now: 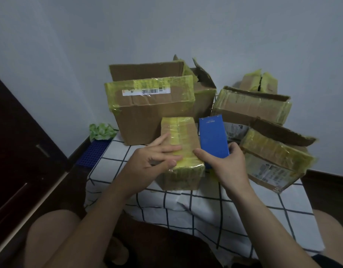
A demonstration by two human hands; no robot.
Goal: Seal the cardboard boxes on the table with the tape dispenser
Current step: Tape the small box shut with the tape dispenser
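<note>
A small cardboard box (pixel 183 132) wrapped in yellow tape stands on the checked tablecloth (pixel 166 202) in front of me. My left hand (pixel 157 157) rests flat on its top, fingers straight and pressing the tape. My right hand (pixel 226 165) grips the blue tape dispenser (pixel 213 138), which stands against the box's right side. The thumb of that hand touches the tape on the box top.
A large open box (pixel 147 113) with a barcode label stands behind. More taped boxes lie at the right (pixel 251 105) and near right (pixel 273 161), one small at the back (pixel 258 82). A green crumpled wad (pixel 101 130) lies at the left, over a blue grid (pixel 93 151). Dark furniture (pixel 22 151) flanks the left.
</note>
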